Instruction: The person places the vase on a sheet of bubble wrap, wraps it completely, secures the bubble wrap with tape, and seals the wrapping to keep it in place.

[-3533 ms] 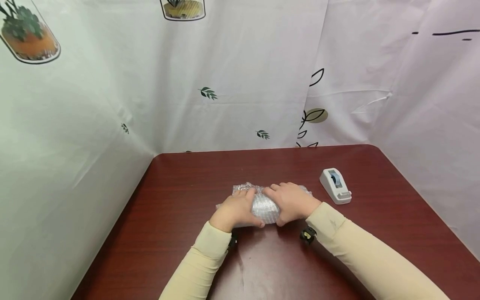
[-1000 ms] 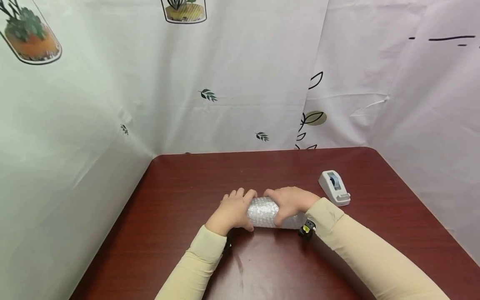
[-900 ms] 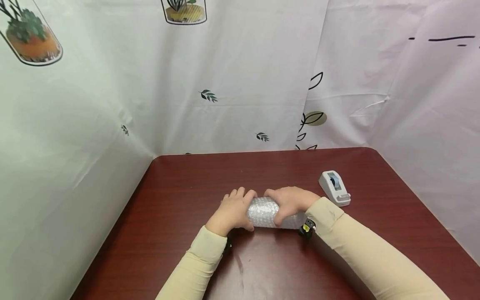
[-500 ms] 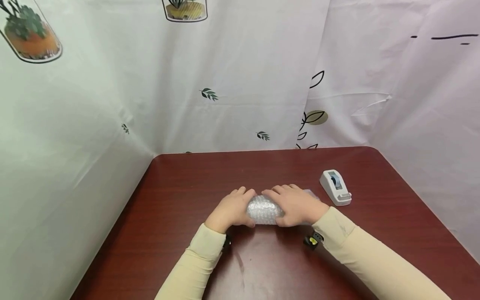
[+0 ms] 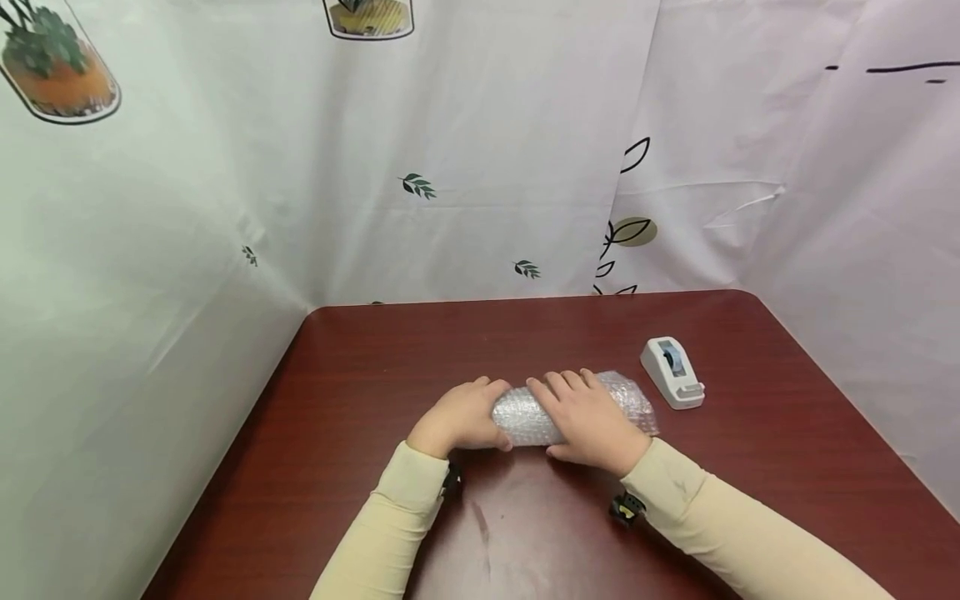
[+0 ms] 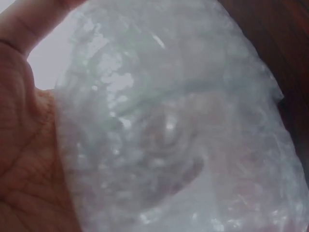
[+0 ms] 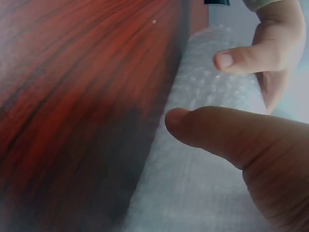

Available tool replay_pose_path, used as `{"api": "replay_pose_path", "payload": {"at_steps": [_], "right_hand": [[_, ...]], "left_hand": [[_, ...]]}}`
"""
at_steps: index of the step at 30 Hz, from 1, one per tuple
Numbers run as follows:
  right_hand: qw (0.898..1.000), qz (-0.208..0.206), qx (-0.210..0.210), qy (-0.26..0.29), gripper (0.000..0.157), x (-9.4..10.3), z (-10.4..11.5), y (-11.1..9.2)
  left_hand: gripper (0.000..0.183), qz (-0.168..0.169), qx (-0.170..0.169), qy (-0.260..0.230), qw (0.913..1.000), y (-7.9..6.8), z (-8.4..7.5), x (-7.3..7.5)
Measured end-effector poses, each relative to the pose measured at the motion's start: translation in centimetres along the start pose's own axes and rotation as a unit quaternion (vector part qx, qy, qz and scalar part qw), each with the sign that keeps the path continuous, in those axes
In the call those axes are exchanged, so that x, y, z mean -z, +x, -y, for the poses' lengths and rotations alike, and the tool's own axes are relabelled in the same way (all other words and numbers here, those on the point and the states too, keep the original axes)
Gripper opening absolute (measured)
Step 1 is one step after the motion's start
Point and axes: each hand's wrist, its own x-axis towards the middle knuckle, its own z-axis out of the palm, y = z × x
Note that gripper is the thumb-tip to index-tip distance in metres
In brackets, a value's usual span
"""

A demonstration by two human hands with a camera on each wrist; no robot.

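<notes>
Our left hand (image 5: 462, 417) grips one end of the bubble-wrap roll (image 5: 521, 419), which lies on the table (image 5: 397, 358). Our right hand (image 5: 592, 425) straddles it, fingers over the far side, thumb against the near, probably to hold the wrap snug. The roll's flatter end juts past our right hand, towards the tape dispenser (image 5: 671, 372) just beyond; our hands block sight of the rest.

Indoor work nook, screened off: wrinkled white sheeting (image 5: 495, 108) at back and both sides, with leaf prints (image 5: 417, 186) and potted-plant prints (image 5: 60, 71); red-brown wood-grain table (image 5: 390, 358) set within, white tape dispenser (image 5: 672, 372) on it; home or office, cannot tell
</notes>
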Motion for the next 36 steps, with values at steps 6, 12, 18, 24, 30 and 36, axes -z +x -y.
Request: {"api": "replay_pose_path", "payload": {"at_steps": [6, 12, 18, 24, 30, 36], "right_hand": [[1.0, -0.012, 0.015, -0.001, 0.1, -0.2, -0.3, 0.2], [0.999, -0.017, 0.034, -0.002, 0.094, -0.6, -0.8, 0.6], [0.999, 0.009, 0.035, 0.026, 0.089, -0.6, -1.3, 1.6], [0.995, 0.071, 0.011, 0.069, 0.083, -0.2, -1.8, 2.9], [0.982, 0.149, -0.02, 0.112, 0.083, 0.1, -2.5, 3.9], [0.959, 0.214, -0.037, 0.181, 0.066, 0.3, -3.5, 4.5]], "left_hand": [[0.072, 0.015, -0.001, -0.023, 0.9996, 0.0, 0.5, 0.0], [0.075, 0.021, 0.012, -0.028, 0.9993, 0.0, 0.5, 0.1], [0.079, -0.012, 0.012, 0.036, 0.9992, 0.0, 0.2, -0.1], [0.077, -0.036, 0.016, 0.059, 0.9975, -0.1, 0.0, -0.4], [0.08, -0.053, 0.007, 0.066, 0.9964, 0.0, -0.1, -0.7], [0.084, -0.073, -0.015, 0.091, 0.993, 0.3, -0.3, -1.0]]}}
